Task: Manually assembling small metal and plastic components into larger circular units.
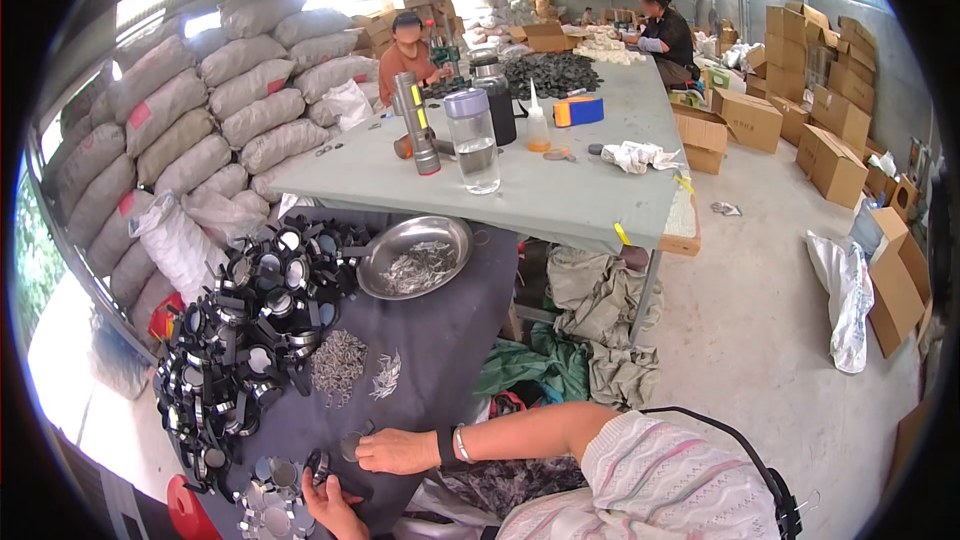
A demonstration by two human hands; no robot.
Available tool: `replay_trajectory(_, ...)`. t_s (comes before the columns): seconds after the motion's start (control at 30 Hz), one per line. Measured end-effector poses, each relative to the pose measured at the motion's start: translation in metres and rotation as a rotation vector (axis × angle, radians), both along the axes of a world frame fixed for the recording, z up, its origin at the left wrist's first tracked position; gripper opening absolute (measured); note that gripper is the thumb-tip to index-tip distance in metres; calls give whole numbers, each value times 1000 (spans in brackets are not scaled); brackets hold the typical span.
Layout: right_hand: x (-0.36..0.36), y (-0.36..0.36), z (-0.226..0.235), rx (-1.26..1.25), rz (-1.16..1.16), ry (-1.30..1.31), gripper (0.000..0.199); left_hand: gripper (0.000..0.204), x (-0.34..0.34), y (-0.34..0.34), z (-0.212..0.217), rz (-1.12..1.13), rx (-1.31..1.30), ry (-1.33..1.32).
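My left hand [335,508], low in the view, has its thumb and fingers around a black ring-like piece [317,464] with a rounded rim. Just to the right, my right hand [398,451] reaches in from the right with its fingers closed at the edge of a round, flat grey disc [352,445]. The two hands are close together over a dark cloth [420,350]. Several silvery round discs [275,502] lie beside my left hand. Beyond them is a big heap of black band-like pieces with round silver faces [250,325].
Small metal parts [339,364] lie piled on the cloth, near a steel bowl [371,278] holding more. A greenish table [560,190] carries a clear water bottle [473,145] and a flashlight [415,125]. Stacked sacks [225,115] stand left, cardboard boxes [835,155] right. Two people work farther back.
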State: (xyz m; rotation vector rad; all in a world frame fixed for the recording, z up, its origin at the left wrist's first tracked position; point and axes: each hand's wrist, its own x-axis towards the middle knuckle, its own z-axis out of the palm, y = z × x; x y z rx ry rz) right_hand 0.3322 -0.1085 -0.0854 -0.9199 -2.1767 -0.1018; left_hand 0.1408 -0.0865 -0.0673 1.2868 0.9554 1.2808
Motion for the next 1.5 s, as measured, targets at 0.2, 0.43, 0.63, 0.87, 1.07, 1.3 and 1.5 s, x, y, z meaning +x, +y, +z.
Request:
replay_trajectory(0.2, -7, 0, 9, -9, 86, -131, 10, 52, -13, -8, -4, 103, -12, 28)
replay_trajectory(0.43, 5, 19, 63, 106, -163, 197, 5, 64, 10, 7, 7, 4, 24, -42)
replay_trajectory(0.63, -52, 61, 55, -27, 21, 316, 9, 78, -7, 4, -2, 40, 38, -104)
replay_trajectory(0.87, -53, 61, 40, -38, 62, 155, 11, 74, -9, 3, -7, 24, 28, -45)
replay_trajectory(1.07, -47, 60, 44, -149, 81, 109, 8, 57, -7, 4, -5, 22, 7, -43)
replay_trajectory(1.3, -48, 59, 41, -70, 107, 145, 12, 51, -7, 5, -6, -7, 3, -71)
replay_trajectory(1.5, -48, 57, 37, -17, 85, 49, 16, 38, -5, 5, -5, 7, 27, -88)
